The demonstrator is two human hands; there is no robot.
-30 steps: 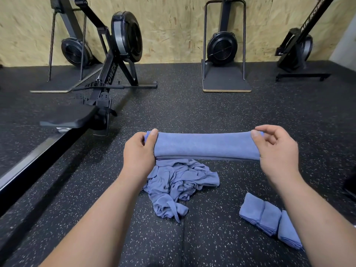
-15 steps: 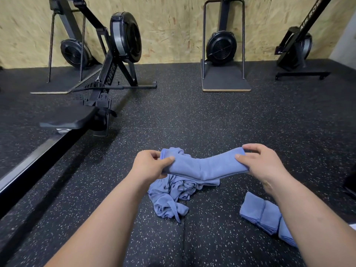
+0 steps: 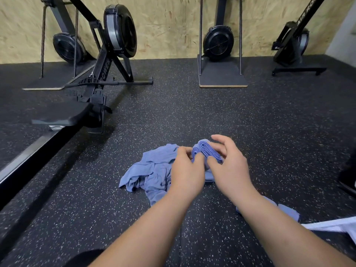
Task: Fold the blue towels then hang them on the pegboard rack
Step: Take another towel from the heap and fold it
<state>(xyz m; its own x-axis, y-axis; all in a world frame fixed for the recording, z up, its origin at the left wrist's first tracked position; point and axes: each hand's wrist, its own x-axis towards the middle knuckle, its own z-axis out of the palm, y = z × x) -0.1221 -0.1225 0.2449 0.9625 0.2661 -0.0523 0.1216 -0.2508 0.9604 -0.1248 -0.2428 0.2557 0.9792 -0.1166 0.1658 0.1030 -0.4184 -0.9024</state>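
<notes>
Blue cloth, item one: the folded towel, doubled into a short thick bundle with its layered edges showing, held just above the heap of unfolded towels on the speckled rubber floor. Left hand: fingers and thumb clamped on the near end of the bundle. Right hand: thumb and fingers curled round its far side, one finger raised clear. Further stock: finished towels lying by the right forearm, partly hidden. We judge the step in hand to be the closing fold of this towel. Next it wants squaring and setting with the finished ones; the heap remains to be folded, and we see no pegboard rack. Against a second ago: the towel then ran as a long band between hands well apart; now the hands have met, lower down, and the band is halved.
</notes>
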